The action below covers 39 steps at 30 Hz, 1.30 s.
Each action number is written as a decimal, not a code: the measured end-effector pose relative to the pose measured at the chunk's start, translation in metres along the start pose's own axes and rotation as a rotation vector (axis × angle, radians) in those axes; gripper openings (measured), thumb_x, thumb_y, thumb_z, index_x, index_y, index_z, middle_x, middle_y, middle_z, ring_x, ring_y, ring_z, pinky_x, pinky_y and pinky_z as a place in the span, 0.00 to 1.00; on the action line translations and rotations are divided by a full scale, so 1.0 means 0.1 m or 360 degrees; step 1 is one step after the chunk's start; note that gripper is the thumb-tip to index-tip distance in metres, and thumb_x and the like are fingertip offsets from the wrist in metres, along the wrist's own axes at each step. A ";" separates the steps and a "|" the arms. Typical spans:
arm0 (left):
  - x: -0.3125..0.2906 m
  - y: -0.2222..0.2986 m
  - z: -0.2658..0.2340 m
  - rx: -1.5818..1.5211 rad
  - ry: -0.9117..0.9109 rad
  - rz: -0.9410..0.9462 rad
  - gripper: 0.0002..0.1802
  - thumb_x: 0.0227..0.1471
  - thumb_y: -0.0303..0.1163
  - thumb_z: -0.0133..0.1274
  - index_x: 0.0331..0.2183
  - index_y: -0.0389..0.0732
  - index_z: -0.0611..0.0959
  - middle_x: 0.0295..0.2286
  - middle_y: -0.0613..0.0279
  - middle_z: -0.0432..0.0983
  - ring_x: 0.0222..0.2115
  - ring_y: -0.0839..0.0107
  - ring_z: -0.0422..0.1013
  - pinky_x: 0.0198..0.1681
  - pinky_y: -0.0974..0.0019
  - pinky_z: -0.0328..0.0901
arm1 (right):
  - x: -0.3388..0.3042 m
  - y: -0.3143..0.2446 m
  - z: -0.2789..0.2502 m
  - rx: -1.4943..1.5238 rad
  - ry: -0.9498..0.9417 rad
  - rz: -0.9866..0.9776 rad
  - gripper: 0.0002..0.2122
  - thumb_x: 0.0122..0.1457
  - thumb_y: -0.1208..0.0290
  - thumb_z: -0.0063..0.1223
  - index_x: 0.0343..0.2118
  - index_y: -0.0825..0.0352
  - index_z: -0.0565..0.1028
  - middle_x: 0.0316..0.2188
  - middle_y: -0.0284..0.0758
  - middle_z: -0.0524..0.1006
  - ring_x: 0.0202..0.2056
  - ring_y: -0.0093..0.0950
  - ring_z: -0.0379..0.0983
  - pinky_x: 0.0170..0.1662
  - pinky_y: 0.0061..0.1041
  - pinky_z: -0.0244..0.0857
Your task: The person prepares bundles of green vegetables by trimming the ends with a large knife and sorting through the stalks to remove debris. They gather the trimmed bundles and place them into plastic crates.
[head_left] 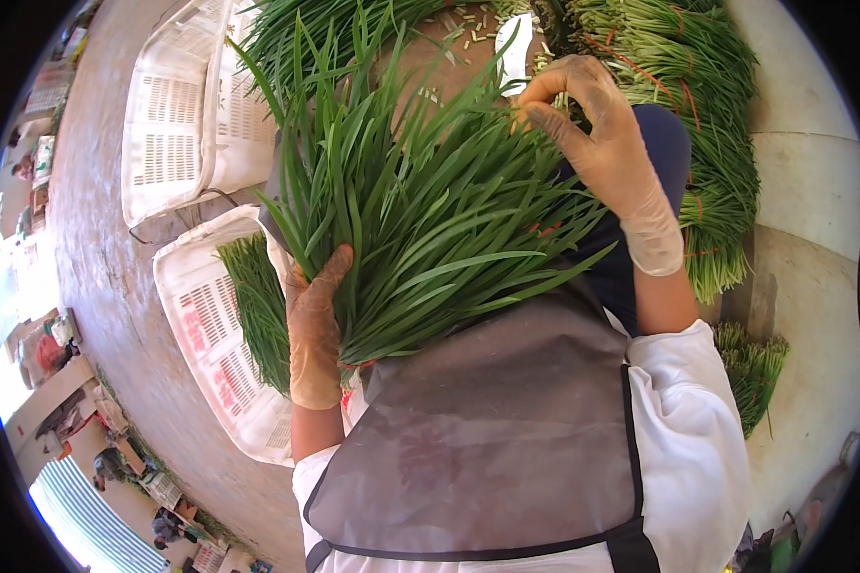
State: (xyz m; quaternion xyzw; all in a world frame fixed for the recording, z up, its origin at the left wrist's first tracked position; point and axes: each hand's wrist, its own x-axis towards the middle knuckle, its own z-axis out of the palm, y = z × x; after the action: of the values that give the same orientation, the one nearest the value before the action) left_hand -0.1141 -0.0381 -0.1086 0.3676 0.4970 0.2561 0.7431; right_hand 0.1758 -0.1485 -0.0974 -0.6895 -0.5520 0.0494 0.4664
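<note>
A large bunch of green garlic chives (430, 210) lies across my lap, its leaf tips fanned away from me and toward the right. My left hand (317, 310), in a thin translucent glove, grips the bunch near its tied end, where a red band shows. Above the leaf tips is my gloved right hand (592, 124), with thumb and fingers curled together in a pinch. Something yellowish shows at its fingertips, too small to name. Beyond the leaves, a white blade-shaped piece (514, 53) rests on a brown surface (430, 67) strewn with short cut stem ends.
White plastic crates (172, 124) stand at the left; a nearer crate (215, 334) holds another chive bunch (258, 306). Banded chives (702, 115) are stacked at the right, with a smaller bunch (750, 372) nearer. A dark apron (487, 420) covers my lap. People and goods are far left.
</note>
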 end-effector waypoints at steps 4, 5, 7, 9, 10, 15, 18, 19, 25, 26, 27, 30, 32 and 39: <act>0.00 0.01 0.01 -0.0012 -0.0018 0.0009 0.20 0.49 0.23 0.59 0.46 0.38 0.79 0.40 0.61 0.79 0.39 0.69 0.75 0.45 0.68 0.70 | -0.06 -0.10 -0.10 -0.0181 -0.0455 -0.0256 0.11 0.53 0.60 0.59 0.27 0.64 0.76 0.30 0.33 0.75 0.39 0.35 0.71 0.44 0.34 0.62; -0.01 0.03 0.05 -0.0009 -0.0032 0.0007 0.20 0.49 0.23 0.59 0.46 0.38 0.79 0.40 0.61 0.79 0.39 0.69 0.75 0.45 0.68 0.70 | -0.10 -0.15 -0.05 -0.0279 -0.0462 -0.0289 0.11 0.53 0.60 0.59 0.26 0.64 0.77 0.29 0.33 0.75 0.40 0.35 0.70 0.44 0.34 0.63; -0.04 0.09 0.13 -0.0062 -0.0004 -0.0043 0.21 0.48 0.22 0.59 0.47 0.38 0.78 0.41 0.60 0.78 0.39 0.69 0.75 0.47 0.67 0.69 | -0.17 -0.08 0.12 -0.0367 -0.0489 -0.0390 0.12 0.54 0.59 0.59 0.27 0.64 0.77 0.28 0.33 0.75 0.38 0.34 0.70 0.43 0.33 0.63; -0.02 0.03 0.10 -0.0049 -0.0025 -0.0028 0.22 0.48 0.22 0.60 0.48 0.38 0.78 0.41 0.61 0.78 0.40 0.69 0.74 0.47 0.67 0.69 | -0.19 -0.09 0.11 -0.0275 -0.0455 -0.0312 0.09 0.53 0.63 0.59 0.27 0.64 0.77 0.29 0.33 0.75 0.36 0.34 0.69 0.42 0.32 0.62; -0.02 0.01 0.06 -0.0037 -0.0022 -0.0010 0.23 0.48 0.22 0.60 0.49 0.39 0.77 0.41 0.61 0.78 0.40 0.70 0.74 0.47 0.67 0.69 | -0.17 -0.10 0.08 0.0113 -0.0235 0.0056 0.07 0.52 0.67 0.58 0.27 0.65 0.77 0.29 0.33 0.75 0.36 0.34 0.69 0.43 0.32 0.62; 0.00 -0.08 -0.07 0.0039 -0.0068 0.0036 0.23 0.46 0.23 0.61 0.47 0.37 0.78 0.40 0.63 0.78 0.40 0.70 0.73 0.46 0.69 0.67 | 0.23 0.01 -0.03 -0.0318 0.0155 -0.0228 0.07 0.48 0.74 0.59 0.32 0.64 0.77 0.34 0.33 0.75 0.42 0.37 0.69 0.47 0.36 0.62; 0.02 -0.13 -0.19 0.0211 -0.0141 0.0071 0.22 0.45 0.23 0.62 0.46 0.37 0.80 0.40 0.63 0.78 0.41 0.72 0.73 0.47 0.69 0.66 | 0.40 -0.18 0.01 -0.0178 -0.0065 -0.0481 0.10 0.49 0.77 0.59 0.36 0.62 0.78 0.37 0.31 0.76 0.43 0.33 0.69 0.50 0.31 0.60; 0.01 -0.13 -0.16 0.0211 -0.0152 0.0072 0.22 0.45 0.23 0.62 0.46 0.37 0.80 0.40 0.63 0.78 0.41 0.72 0.73 0.47 0.69 0.66 | 0.46 -0.23 0.04 -0.0183 -0.0066 -0.0562 0.11 0.48 0.75 0.62 0.36 0.60 0.79 0.37 0.30 0.76 0.43 0.32 0.69 0.49 0.31 0.60; -0.06 -0.11 -0.09 0.0246 -0.0114 0.0063 0.22 0.46 0.24 0.63 0.46 0.39 0.80 0.40 0.65 0.78 0.41 0.73 0.72 0.47 0.70 0.65 | 0.65 -0.25 0.30 -0.0245 -0.0201 -0.0665 0.08 0.50 0.67 0.62 0.33 0.58 0.79 0.35 0.29 0.76 0.42 0.34 0.69 0.48 0.35 0.60; -0.07 -0.12 -0.09 0.0218 -0.0130 0.0033 0.22 0.46 0.25 0.63 0.46 0.40 0.80 0.41 0.65 0.78 0.41 0.73 0.72 0.48 0.70 0.65 | 0.66 -0.25 0.32 -0.0263 -0.0275 -0.0649 0.07 0.50 0.66 0.61 0.31 0.59 0.78 0.34 0.29 0.76 0.42 0.34 0.69 0.48 0.35 0.60; -0.07 -0.11 -0.09 0.0191 -0.0148 0.0003 0.23 0.46 0.26 0.64 0.47 0.40 0.80 0.41 0.66 0.78 0.42 0.74 0.72 0.48 0.70 0.64 | 0.67 -0.25 0.34 -0.0282 -0.0347 -0.0632 0.06 0.51 0.66 0.61 0.30 0.59 0.78 0.33 0.28 0.76 0.42 0.34 0.69 0.47 0.35 0.60; -0.07 -0.10 -0.06 0.0194 -0.0160 0.0006 0.23 0.46 0.26 0.64 0.47 0.40 0.80 0.42 0.66 0.78 0.42 0.74 0.72 0.48 0.71 0.64 | 0.69 -0.22 0.35 -0.0222 -0.0007 -0.0743 0.06 0.48 0.68 0.61 0.25 0.61 0.76 0.29 0.30 0.76 0.37 0.35 0.70 0.42 0.35 0.62; -0.08 -0.11 -0.08 0.0202 -0.0137 0.0021 0.23 0.46 0.26 0.64 0.47 0.40 0.80 0.42 0.66 0.78 0.42 0.74 0.71 0.48 0.71 0.64 | 0.73 -0.15 0.33 -0.0149 0.0328 -0.0697 0.06 0.46 0.68 0.61 0.22 0.62 0.75 0.26 0.31 0.75 0.34 0.35 0.71 0.39 0.36 0.63; -0.06 -0.14 -0.13 0.0196 -0.0119 0.0005 0.23 0.46 0.25 0.64 0.47 0.40 0.80 0.42 0.67 0.78 0.42 0.75 0.71 0.49 0.72 0.63 | 0.67 -0.24 0.22 -0.0290 -0.0121 -0.0886 0.08 0.49 0.67 0.63 0.31 0.59 0.77 0.33 0.30 0.75 0.41 0.33 0.69 0.50 0.35 0.59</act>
State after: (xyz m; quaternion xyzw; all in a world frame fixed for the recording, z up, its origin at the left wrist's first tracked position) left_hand -0.1279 -0.0470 -0.1192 0.4229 0.4831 0.2122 0.7367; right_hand 0.1722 -0.0822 -0.0631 -0.5482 -0.7391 -0.1044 0.3772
